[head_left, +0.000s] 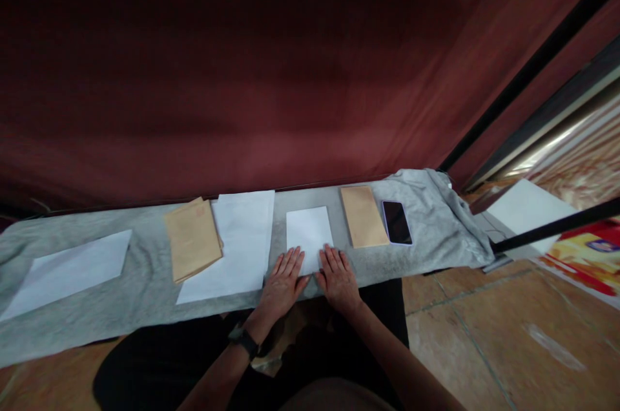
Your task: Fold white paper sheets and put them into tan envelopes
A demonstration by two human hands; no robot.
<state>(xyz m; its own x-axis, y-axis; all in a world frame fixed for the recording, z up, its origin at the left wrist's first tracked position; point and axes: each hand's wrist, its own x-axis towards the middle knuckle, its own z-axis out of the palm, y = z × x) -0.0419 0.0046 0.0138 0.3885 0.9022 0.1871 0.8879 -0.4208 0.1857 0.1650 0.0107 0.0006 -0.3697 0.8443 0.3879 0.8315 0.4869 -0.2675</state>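
Observation:
A white sheet of paper (309,227), folded or cut to a small size, lies on the grey cloth in front of me. My left hand (285,278) rests flat on its lower left corner, fingers stretched out. On the lower right part of the sheet, my right hand (338,275) lies flat too, with its fingers extended. To the right of the sheet is a brown envelope (363,217). Several larger white sheets (245,236) lie to the left, partly covered by a stack of brown envelopes (194,240).
A phone (397,222) lies beside the right envelope. Another white sheet (80,269) is at the far left of the narrow, cloth-covered surface (145,288). A dark red wall (271,75) rises behind it. Black bars (533,68) and a white box (527,207) stand at the right.

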